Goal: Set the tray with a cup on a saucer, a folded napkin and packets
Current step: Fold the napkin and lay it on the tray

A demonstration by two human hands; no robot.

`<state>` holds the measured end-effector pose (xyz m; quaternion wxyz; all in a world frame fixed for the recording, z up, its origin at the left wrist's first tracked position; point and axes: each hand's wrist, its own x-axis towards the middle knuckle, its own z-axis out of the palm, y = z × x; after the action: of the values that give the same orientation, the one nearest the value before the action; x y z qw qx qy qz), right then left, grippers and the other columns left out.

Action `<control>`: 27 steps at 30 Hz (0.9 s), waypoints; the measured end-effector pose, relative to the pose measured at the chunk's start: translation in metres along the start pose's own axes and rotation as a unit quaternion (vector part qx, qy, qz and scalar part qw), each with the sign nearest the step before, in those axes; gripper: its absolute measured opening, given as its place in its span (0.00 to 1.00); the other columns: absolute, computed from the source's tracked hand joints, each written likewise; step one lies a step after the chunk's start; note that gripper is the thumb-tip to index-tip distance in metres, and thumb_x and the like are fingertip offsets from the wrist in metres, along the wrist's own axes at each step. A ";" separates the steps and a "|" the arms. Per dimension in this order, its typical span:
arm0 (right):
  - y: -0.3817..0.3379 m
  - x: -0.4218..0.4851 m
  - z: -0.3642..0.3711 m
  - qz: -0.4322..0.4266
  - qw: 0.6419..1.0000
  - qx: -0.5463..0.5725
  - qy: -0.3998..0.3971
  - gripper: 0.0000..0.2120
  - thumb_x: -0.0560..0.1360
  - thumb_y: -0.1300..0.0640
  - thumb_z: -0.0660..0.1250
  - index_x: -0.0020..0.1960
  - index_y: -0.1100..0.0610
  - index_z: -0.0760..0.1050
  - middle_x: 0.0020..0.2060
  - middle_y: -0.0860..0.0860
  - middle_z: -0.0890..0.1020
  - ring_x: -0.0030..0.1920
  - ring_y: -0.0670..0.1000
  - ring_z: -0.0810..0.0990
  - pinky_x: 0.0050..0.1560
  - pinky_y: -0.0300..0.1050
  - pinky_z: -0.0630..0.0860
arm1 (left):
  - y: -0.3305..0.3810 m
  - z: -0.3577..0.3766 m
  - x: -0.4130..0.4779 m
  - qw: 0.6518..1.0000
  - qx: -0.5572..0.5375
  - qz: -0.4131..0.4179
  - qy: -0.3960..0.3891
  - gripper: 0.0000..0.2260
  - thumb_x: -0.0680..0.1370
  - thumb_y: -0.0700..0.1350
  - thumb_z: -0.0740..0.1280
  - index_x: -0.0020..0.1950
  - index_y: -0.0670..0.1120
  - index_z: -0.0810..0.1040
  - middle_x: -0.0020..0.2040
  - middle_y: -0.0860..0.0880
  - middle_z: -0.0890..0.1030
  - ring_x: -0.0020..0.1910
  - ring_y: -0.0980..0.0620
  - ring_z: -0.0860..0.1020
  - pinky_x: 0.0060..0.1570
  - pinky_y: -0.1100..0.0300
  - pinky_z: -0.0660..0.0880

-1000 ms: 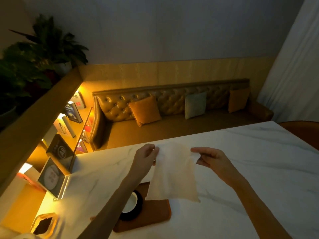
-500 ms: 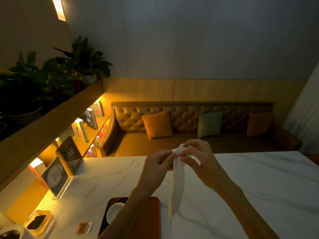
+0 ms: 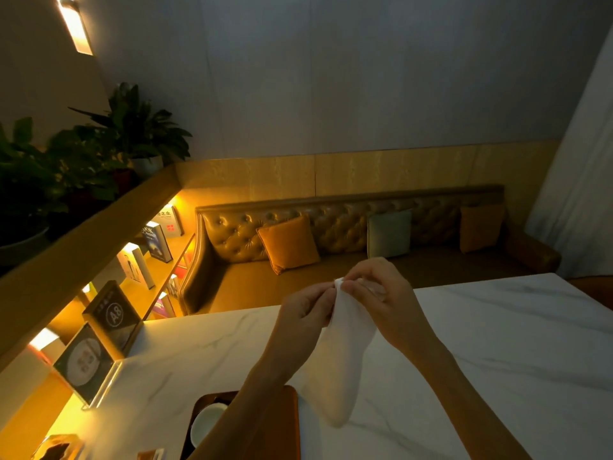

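L hand point(image 3: 306, 308) and R hand point(image 3: 381, 303) were both up in mid-air over the white marble-look table point(image 3: 497, 343), fingertips meeting at the top of the thin white paper napkin point(image 3: 338, 366). Grip: each hand pinched the napkin's upper edge, thumb vs forefinger, w/ the two pinch pts right against each other. The other R fingers were curled loosely behind the paper. Napkin hung from the pinch as a slack, narrow drape, held in the air. Its lower tip was just right of the brown rounded-corner tray point(image 3: 288, 413); couldn't tell if the tip touched the tabletop. Tray sat at the near-left of the table, w/ the L forearm crossing over it. On the tray's left part was a round white cup point(image 3: 207, 423), partly hidden by that forearm. Small brownish packet point(image 3: 151, 454) lay on the table left of the tray, cut by the frame edge. Farther left, at the table edge: dark sign stand marked "A8" point(image 3: 114, 313) and a clear acrylic stand w/ a round-picture card point(image 3: 83, 360). Bkgd: tan tufted leather sofa point(image 3: 331, 224) w/ orange cushions point(image 3: 288, 244) and a grey-green cushion point(image 3: 388, 232). Potted plants point(image 3: 139, 134) stood on a wooden ledge point(image 3: 83, 234), w/ a lit bookshelf point(image 3: 159, 260) below.
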<state>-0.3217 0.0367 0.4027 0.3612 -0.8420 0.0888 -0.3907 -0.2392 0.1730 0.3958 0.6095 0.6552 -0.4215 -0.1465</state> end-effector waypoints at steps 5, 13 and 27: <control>-0.002 -0.004 0.004 0.025 0.999 0.025 -0.006 0.07 0.71 0.46 0.65 0.48 0.39 0.71 0.49 0.45 0.78 0.48 0.46 0.79 0.46 0.34 0.75 | 0.000 -0.003 -0.005 1.000 -0.003 -0.002 -0.013 0.14 0.79 0.43 0.65 0.64 0.48 0.77 0.58 0.50 0.82 0.57 0.54 0.81 0.60 0.48 0.78; 0.006 0.003 0.007 0.016 0.984 -0.115 -0.137 0.10 0.77 0.49 0.63 0.56 0.50 0.77 0.49 0.47 0.79 0.43 0.41 0.75 0.43 0.31 0.69 | -0.023 -0.005 -0.009 0.997 0.063 0.001 0.037 0.09 0.79 0.48 0.66 0.59 0.57 0.77 0.53 0.58 0.82 0.53 0.62 0.81 0.52 0.61 0.80; 0.003 0.011 -0.001 -0.112 0.974 -0.169 -0.105 0.13 0.75 0.52 0.62 0.52 0.58 0.79 0.47 0.54 0.82 0.45 0.42 0.74 0.46 0.26 0.67 | -0.052 -0.001 -0.033 0.990 0.107 -0.065 -0.067 0.10 0.80 0.43 0.63 0.61 0.47 0.74 0.59 0.48 0.81 0.57 0.53 0.79 0.60 0.54 0.78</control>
<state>-0.3146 0.0293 0.4081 0.1751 -0.9316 0.0199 -0.3180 -0.2390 0.1923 0.3373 0.4955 0.7316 -0.4311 -0.1829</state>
